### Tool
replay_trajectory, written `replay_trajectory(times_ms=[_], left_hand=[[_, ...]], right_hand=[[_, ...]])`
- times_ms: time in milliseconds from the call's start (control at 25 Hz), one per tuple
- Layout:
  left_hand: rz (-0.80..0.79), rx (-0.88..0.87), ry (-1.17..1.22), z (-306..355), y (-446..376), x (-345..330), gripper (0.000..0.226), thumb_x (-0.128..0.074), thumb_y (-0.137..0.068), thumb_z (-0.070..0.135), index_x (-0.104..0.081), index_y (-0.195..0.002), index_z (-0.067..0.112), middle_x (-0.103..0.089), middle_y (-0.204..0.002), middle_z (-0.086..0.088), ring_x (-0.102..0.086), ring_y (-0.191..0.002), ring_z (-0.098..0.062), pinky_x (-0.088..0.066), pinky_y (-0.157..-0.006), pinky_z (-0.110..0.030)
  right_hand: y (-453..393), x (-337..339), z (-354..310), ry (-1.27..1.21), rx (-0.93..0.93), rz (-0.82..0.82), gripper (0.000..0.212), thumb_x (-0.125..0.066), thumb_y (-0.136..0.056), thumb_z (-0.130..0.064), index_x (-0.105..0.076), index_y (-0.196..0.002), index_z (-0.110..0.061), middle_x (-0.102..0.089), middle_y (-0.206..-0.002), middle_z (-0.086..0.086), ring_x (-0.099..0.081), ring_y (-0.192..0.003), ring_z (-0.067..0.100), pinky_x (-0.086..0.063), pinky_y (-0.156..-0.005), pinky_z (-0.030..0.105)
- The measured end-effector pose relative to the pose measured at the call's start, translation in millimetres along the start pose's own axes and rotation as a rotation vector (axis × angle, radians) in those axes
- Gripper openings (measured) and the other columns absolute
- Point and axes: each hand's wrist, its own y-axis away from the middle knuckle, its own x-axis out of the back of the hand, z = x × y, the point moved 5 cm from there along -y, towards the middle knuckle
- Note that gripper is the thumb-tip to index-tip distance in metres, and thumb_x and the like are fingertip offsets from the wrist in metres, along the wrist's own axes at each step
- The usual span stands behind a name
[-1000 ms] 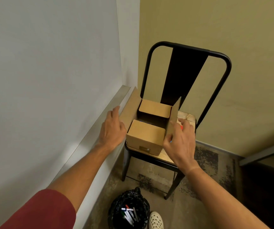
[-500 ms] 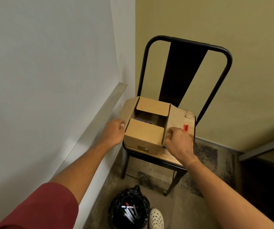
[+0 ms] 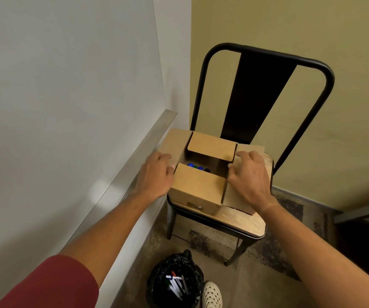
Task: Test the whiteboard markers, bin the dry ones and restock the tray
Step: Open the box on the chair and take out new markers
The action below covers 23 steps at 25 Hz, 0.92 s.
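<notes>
A brown cardboard box (image 3: 198,185) sits on the wooden seat of a black metal chair (image 3: 245,223). Its near and far flaps lie half over the opening. Between them show the blue and green caps of several markers (image 3: 194,166). My left hand (image 3: 154,174) presses the left flap outward and down. My right hand (image 3: 250,176) presses the right flap flat onto the seat. The whiteboard (image 3: 56,107) fills the left, and its metal tray (image 3: 134,170) runs along its lower edge toward the box.
A bin lined with a black bag (image 3: 156,285) stands on the floor below the chair, with several markers in it. A white shoe (image 3: 211,295) is beside it. The chair stands in the corner against a yellow wall.
Both side flaps stood upright in my hands and now lie pushed outward and down. The marker caps inside have come into view.
</notes>
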Motion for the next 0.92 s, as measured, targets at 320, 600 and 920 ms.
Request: replay_trajectory(times_ms=[320, 600, 920], left_hand=[[-0.147, -0.382, -0.136, 38, -10, -17, 0.033, -0.043, -0.099, 0.027, -0.056, -0.128, 0.017, -0.06, -0.124, -0.001, -0.052, -0.114, -0.015, -0.04, -0.101, -0.035], [-0.03, -0.262, 0.216, 45, -9, 36, 0.015, -0.057, -0.09, 0.02, -0.065, -0.077, 0.018, -0.062, -0.074, 0.006, -0.057, -0.073, -0.006, -0.047, -0.069, -0.026], [-0.446, -0.351, -0.05, 41, 43, 18, 0.039, -0.063, -0.082, 0.025, -0.061, -0.121, 0.028, -0.055, -0.114, 0.012, -0.044, -0.106, -0.002, -0.037, -0.096, -0.023]], right_hand=[[-47, -33, -32, 0.335, 0.345, -0.189, 0.043, -0.064, -0.089, -0.033, -0.055, -0.126, -0.015, -0.057, -0.123, 0.008, -0.052, -0.111, 0.025, -0.045, -0.094, 0.036], [-73, 4, -37, 0.092, 0.385, 0.007, 0.005, -0.06, -0.09, -0.015, -0.065, -0.093, -0.014, -0.06, -0.092, 0.004, -0.054, -0.081, 0.018, -0.042, -0.062, 0.027], [-117, -6, -29, 0.366, 0.347, 0.021, 0.029, -0.055, -0.093, -0.019, -0.063, -0.117, -0.006, -0.058, -0.111, 0.015, -0.053, -0.1, 0.032, -0.048, -0.081, 0.045]])
